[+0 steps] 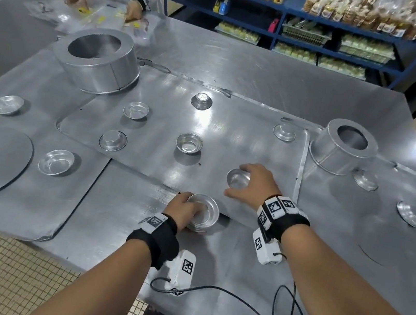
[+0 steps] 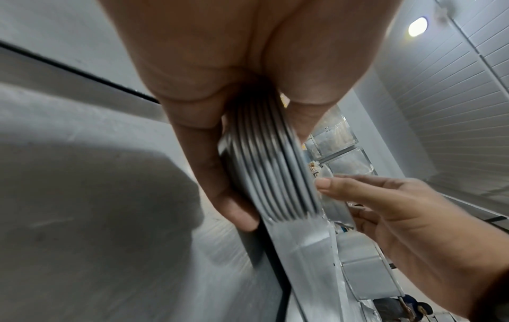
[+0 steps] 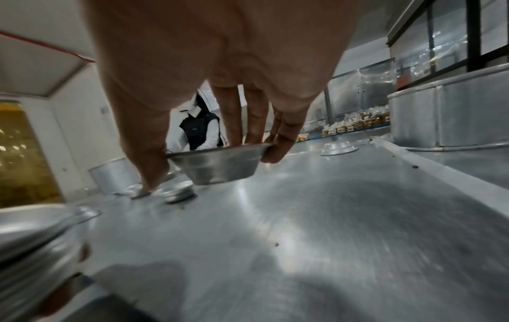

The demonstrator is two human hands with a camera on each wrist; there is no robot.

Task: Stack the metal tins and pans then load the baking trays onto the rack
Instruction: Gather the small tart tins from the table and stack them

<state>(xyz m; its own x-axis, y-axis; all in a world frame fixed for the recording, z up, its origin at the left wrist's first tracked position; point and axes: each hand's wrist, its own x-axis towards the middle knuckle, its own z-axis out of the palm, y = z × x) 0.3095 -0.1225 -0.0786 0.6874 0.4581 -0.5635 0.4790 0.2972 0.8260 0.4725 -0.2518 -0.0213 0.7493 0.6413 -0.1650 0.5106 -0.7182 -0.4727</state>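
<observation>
— While the left hand (image 1: 184, 208) grips the stack (image 2: 271, 174), what's left?
— Right hand (image 1: 253, 183) fingers pinch one tin (image 3: 217, 164) just above the tray (image 1: 231, 139); many tins, both pans (image 1: 99, 61) and the trays remain.

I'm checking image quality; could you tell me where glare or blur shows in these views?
Head view: bright glare patches on the baking tray, far person's hands blurred. Left wrist: stack of tins fairly sharp, table smeared. Right wrist: held tin clear, near stack blurred, edges bent.
</observation>
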